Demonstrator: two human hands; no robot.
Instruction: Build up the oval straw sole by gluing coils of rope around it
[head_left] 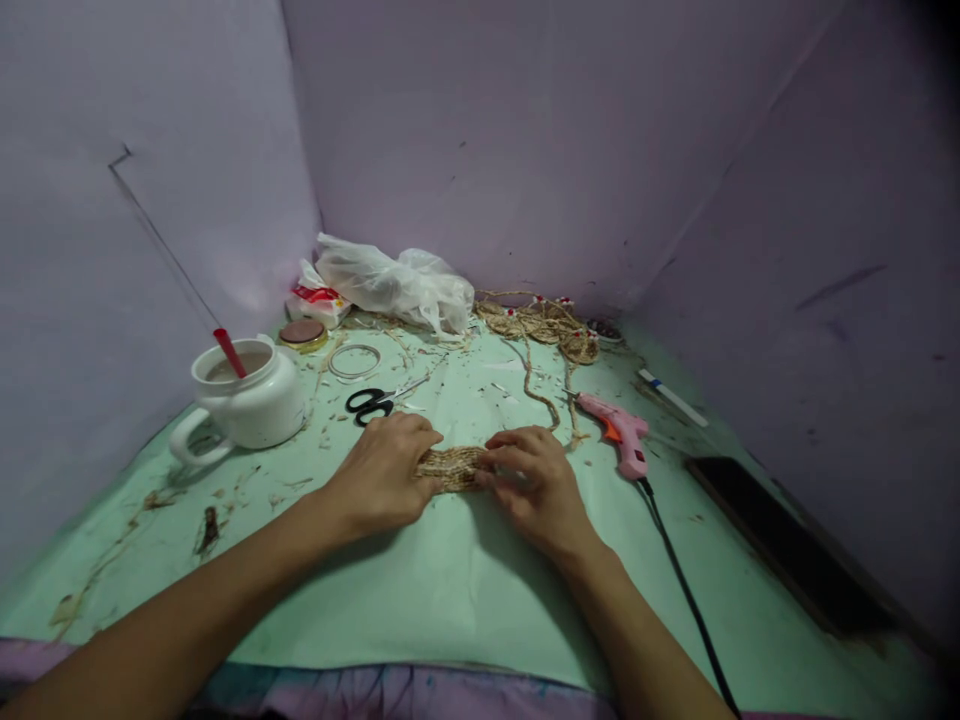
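Between my two hands lies a flat piece of coiled straw rope [453, 468], tan and ridged, low over the green table cover. My left hand [390, 470] grips its left end, thumb at the near edge and fingers over the far one. The right end is pinched by the fingers of my right hand [534, 482]; part of the piece is hidden behind them. Just beyond my left hand are black-handled scissors [375, 402], blades pointing away to the right. A pink glue gun [616, 432] with an orange trigger lies to the right of my right hand.
A white mug [255, 400] holding a red-handled wire tool [229, 352] stands left. Behind are a plastic bag [405, 285], a ring [355, 361], a round tin [303, 335] and braided rope pieces [540, 322]. A dark flat slab [787, 545] and the gun's cord [686, 585] lie right.
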